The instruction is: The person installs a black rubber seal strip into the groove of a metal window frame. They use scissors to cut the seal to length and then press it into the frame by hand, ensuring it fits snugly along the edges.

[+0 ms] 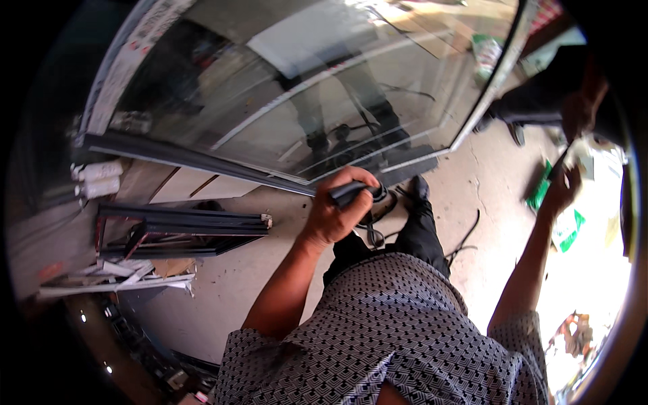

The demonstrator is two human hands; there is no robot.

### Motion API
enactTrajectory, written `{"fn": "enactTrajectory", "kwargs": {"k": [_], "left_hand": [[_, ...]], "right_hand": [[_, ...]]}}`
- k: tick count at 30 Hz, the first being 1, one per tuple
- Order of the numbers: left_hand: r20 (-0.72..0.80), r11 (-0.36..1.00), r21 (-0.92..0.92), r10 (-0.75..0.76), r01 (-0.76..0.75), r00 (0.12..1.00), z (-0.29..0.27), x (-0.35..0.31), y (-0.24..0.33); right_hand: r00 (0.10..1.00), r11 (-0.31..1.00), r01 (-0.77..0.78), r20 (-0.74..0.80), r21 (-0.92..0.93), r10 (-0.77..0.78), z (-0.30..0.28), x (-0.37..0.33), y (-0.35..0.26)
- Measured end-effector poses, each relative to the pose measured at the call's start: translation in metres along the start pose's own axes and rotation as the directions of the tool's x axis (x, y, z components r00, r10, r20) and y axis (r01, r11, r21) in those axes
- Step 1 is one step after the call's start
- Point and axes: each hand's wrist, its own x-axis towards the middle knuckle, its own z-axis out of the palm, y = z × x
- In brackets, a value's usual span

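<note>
My left hand (332, 217) is closed around a folded black strip (347, 194), rubber-like, in front of my waist. Loops of the same kind of strip hang below it by my legs. Just beyond that hand stands a large framed glass panel (270, 108), its lower edge slanting across the view. My right arm stretches out to the right, and my right hand (564, 191) has its fingers bent on a thin dark object (559, 164), too unclear to name. Another person's hand (582, 111) is close to that object's upper end.
Dark frame profiles (182, 226) lie on the floor at left, above a pile of white offcuts (121, 277). A loose black strip (467, 243) curls near my foot. Green-and-white bags (570, 229) are at right, where the other person's dark trouser leg (533, 98) reaches in.
</note>
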Motion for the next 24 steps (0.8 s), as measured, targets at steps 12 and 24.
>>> {"fn": "enactTrajectory", "kwargs": {"k": [12,24], "left_hand": [[0.196,0.996,-0.041,-0.071,0.080,0.978,0.010,-0.028,-0.009],[-0.157,0.980,-0.150,-0.154,0.130,0.976,0.003,-0.055,-0.019]], "right_hand": [[0.157,0.765,-0.558,0.945,0.323,-0.285,0.001,-0.191,-0.303],[0.120,0.734,-0.493,0.872,0.467,-0.474,0.018,-0.202,-0.331]]}}
